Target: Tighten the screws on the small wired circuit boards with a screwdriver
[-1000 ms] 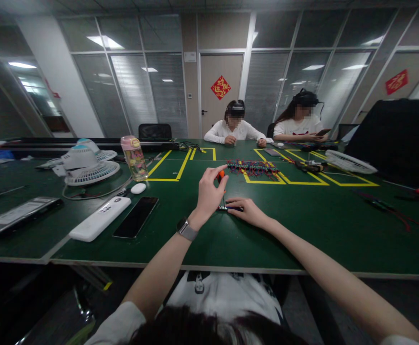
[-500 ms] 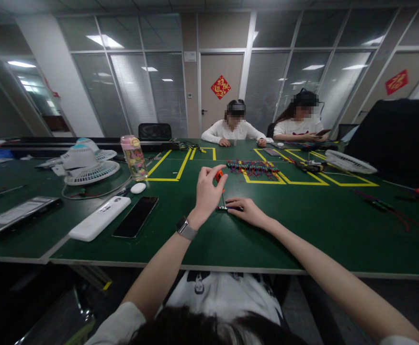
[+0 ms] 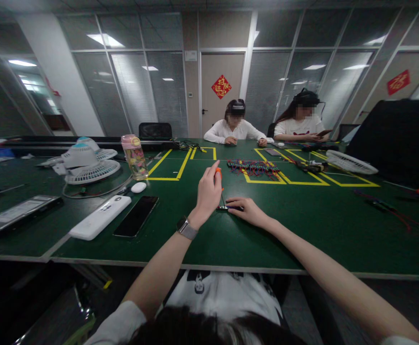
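My left hand, with a watch on its wrist, is closed around the orange handle of a screwdriver. The screwdriver stands nearly upright, its thin shaft reaching down to a small circuit board on the green table. From the right, my right hand presses the board's dark right end against the table, fingers together over it. What lies under those fingers is partly hidden.
Beyond my hands lies a bundle of wired circuit boards. To the left are a black phone, a white power bank, a white case, a water bottle and white fans. Two people sit across the table.
The fingers of my left hand have shifted on the screwdriver handle, the index finger straightening upward and the thumb swinging in. My right hand has stayed in place on the board.
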Motion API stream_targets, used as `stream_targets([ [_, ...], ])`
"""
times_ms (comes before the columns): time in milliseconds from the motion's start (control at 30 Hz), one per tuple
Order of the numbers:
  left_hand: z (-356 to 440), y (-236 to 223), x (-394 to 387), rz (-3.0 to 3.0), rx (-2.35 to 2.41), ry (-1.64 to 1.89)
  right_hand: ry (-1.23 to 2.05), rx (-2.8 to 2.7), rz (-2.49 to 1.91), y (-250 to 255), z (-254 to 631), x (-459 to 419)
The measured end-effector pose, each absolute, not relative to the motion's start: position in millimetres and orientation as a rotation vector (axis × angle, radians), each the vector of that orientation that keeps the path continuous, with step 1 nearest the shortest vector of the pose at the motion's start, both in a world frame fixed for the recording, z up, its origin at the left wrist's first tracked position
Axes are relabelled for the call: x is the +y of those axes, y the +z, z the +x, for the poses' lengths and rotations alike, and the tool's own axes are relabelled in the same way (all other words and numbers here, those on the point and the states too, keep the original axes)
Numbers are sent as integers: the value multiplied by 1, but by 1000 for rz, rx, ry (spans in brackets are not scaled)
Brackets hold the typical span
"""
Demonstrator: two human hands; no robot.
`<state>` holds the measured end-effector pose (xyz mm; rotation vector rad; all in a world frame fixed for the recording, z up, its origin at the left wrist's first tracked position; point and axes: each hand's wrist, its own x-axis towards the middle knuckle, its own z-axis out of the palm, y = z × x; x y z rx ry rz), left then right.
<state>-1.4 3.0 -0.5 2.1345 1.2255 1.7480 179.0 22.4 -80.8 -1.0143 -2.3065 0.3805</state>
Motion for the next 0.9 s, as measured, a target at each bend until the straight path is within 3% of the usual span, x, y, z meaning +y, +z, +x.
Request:
stream_targets([
  [900, 0, 0, 0, 2202, 1026, 1787, 385, -2302, -1012, -79, 178, 21],
])
